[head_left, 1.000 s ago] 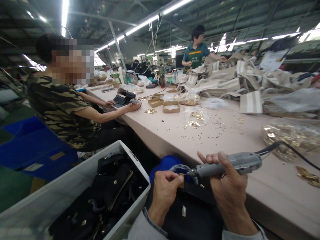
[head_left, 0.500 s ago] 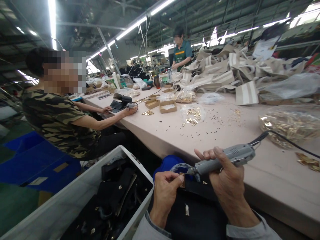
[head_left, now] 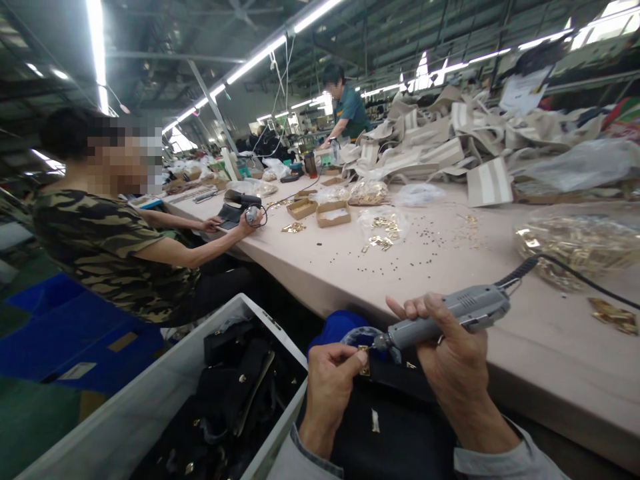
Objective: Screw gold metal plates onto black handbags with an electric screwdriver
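"So, what's the biggest thing near the hands?"

"That's the worktop [head_left: 550, 347], stretching ahead of the right hand [head_left: 457, 363]. Next comes the pale bin [head_left: 165, 400], left of the left hand [head_left: 330, 380], holding black bags [head_left: 227, 393] that already carry glints of gold metal."

"And between the hands?"

"One more bag, the dark one [head_left: 400, 420], lying below both of them. A small shiny fitting [head_left: 375, 420] is already on its front, just below and to the right of the left hand's pinch."

"What does each hand hold?"

"The right is closed around a grey power screwdriver [head_left: 450, 313], its nose [head_left: 383, 342] aimed toward the left. The left grips a little gold plate [head_left: 365, 365] between thumb and forefinger, at the upper edge of the bag."

"Is that plate fixed, then?"

"Hard to say; the view is too small where nose and plate come together. I'd judge the fastening under way rather than finished."

"Anything left over?"

"Plenty: loose gold fittings [head_left: 383, 230] lie on clear plastic, well ahead of the right hand, attached to nothing."
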The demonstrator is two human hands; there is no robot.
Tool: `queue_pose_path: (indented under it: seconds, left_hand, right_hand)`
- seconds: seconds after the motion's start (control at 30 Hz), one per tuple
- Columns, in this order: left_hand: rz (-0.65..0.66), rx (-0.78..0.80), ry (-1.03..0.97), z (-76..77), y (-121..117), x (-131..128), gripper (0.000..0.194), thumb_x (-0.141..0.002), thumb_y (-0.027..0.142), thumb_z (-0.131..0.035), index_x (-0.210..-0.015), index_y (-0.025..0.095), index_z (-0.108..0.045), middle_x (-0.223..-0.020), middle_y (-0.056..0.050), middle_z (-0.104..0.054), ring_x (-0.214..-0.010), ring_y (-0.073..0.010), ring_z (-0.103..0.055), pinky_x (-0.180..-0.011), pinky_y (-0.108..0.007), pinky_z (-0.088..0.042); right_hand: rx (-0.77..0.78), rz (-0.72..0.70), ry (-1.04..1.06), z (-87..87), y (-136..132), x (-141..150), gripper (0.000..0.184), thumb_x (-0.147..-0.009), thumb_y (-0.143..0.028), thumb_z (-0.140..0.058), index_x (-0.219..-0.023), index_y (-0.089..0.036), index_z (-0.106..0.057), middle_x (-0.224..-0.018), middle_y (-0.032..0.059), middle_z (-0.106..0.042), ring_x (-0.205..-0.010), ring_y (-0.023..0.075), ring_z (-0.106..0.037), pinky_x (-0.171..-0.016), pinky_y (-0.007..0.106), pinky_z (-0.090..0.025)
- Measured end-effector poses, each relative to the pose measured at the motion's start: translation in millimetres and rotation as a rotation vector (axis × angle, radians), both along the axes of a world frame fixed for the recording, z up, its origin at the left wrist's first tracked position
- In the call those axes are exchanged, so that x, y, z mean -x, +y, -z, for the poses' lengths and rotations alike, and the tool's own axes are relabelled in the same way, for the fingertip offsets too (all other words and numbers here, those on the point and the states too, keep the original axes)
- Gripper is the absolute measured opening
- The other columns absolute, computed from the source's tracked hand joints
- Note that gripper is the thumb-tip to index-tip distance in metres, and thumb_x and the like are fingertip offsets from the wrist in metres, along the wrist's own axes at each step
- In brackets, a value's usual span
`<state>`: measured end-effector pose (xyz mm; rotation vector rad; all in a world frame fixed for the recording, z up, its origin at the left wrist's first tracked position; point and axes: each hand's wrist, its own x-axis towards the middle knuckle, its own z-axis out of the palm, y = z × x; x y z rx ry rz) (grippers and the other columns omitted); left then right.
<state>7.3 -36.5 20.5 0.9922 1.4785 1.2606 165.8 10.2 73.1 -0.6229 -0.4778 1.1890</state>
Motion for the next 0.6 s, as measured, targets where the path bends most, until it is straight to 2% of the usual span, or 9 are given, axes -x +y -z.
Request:
queue_pose_path:
  seconds: [0.27,0.6]
  left_hand:
    - [0.004,-0.005,-0.011,7.1,0.4,2.9,0.019,-0.073,0.032,-0.081,-0.068,0.013,-0.08,-0.059,-0.003,-0.067,-0.055,-0.0108,-0.051,-0.053,-0.022,-0.037]
    - [0.016,-0.008,-0.022,4.8,-1.0,1.9,0.019,-0.073,0.032,-0.081,-0.069,0.014,-0.08,-0.061,-0.003,-0.069,-0.057,-0.0113,-0.052,-0.059,-0.023,-0.041]
  right_hand:
    - [0.013,0.01,0.003,-2.9,0.8,1.2,0.035,-0.072,-0.033,-0.091,-0.08,-0.018,-0.06,-0.071,-0.0051,-0.058,-0.068,0.013,-0.061,-0.093,0.065,-0.06]
    - [0.008,0.004,0.015,1.0,-0.3,0.5,0.032,-0.074,-0.031,-0.089,-0.08,-0.017,-0.061,-0.072,-0.0044,-0.058,-0.07,0.0133,-0.061,-0.094,0.065,-0.06]
